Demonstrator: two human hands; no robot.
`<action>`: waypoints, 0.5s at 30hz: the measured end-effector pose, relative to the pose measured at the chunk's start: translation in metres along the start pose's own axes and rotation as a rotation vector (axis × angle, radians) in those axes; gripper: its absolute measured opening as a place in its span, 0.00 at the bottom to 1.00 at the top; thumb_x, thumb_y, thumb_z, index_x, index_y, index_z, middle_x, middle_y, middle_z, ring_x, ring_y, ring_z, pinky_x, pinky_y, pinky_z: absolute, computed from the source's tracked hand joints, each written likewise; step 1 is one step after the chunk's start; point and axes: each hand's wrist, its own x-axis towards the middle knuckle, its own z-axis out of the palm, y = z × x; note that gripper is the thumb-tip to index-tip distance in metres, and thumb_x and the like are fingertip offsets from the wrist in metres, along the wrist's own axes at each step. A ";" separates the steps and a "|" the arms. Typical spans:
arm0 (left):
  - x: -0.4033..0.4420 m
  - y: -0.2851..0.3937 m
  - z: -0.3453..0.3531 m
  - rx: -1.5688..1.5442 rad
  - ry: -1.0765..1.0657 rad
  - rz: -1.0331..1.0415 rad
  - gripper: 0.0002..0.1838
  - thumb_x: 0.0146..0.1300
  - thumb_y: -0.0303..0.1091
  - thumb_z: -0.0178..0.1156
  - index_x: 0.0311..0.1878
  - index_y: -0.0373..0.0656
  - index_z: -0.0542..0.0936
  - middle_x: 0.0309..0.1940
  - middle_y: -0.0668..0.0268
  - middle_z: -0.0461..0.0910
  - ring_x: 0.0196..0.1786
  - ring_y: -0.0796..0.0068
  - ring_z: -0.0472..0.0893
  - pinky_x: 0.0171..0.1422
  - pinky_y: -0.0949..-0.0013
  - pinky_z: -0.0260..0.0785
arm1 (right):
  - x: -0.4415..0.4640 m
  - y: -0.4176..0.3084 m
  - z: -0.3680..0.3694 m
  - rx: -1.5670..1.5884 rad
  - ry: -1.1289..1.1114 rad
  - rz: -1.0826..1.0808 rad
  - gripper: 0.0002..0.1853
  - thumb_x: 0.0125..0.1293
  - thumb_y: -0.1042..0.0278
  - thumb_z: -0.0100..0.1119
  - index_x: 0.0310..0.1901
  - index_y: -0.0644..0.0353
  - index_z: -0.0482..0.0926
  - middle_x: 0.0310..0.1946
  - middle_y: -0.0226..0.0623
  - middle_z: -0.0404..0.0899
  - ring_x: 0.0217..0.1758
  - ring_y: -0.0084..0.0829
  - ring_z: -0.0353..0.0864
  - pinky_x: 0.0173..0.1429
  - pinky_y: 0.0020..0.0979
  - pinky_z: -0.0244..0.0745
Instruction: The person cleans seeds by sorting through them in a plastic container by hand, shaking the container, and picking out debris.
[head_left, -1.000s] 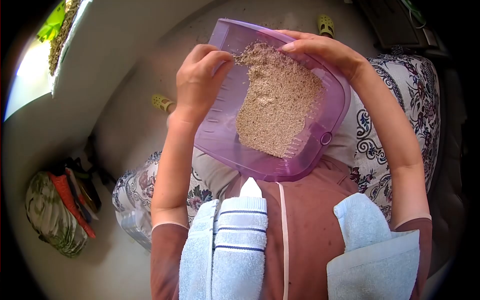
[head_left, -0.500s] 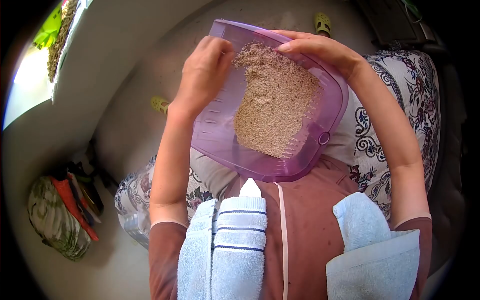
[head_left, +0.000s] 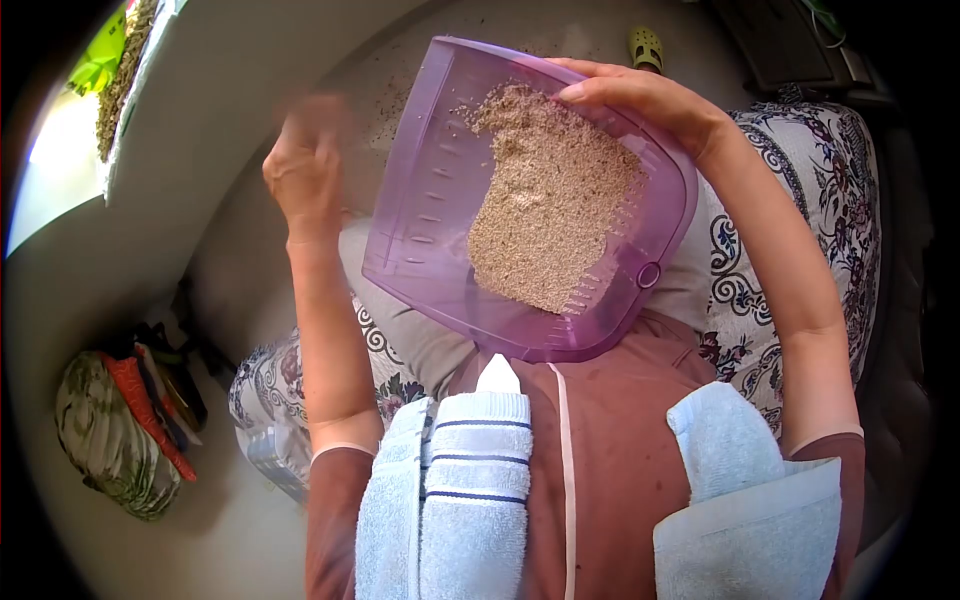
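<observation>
A translucent purple dustpan-like tray rests over my lap, its ringed corner toward my right side. A heap of small tan grains covers much of its floor. My right hand grips the far right rim, thumb inside over the edge and fingers outside. Off the tray's left side, my left hand is in the air above the floor. Motion smears its fingers, and whether anything is between them cannot be made out.
Patterned fabric covers the seat beneath me. Scattered bits lie on the floor beyond the tray. A camouflage bag with red cloth stands at the left. A yellow-green clog shows at the top, and blue towels hang over my chest.
My left hand has moved left, away from the grains and past the tray's left edge. My right hand keeps its hold on the rim, and the tray has barely shifted.
</observation>
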 end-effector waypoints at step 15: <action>-0.034 0.050 0.053 0.187 -0.313 0.517 0.04 0.56 0.31 0.67 0.35 0.46 0.84 0.36 0.69 0.80 0.36 0.67 0.82 0.42 0.67 0.75 | 0.005 0.005 -0.003 0.076 -0.030 0.016 0.35 0.65 0.57 0.58 0.71 0.59 0.62 0.56 0.34 0.75 0.57 0.21 0.74 0.60 0.23 0.69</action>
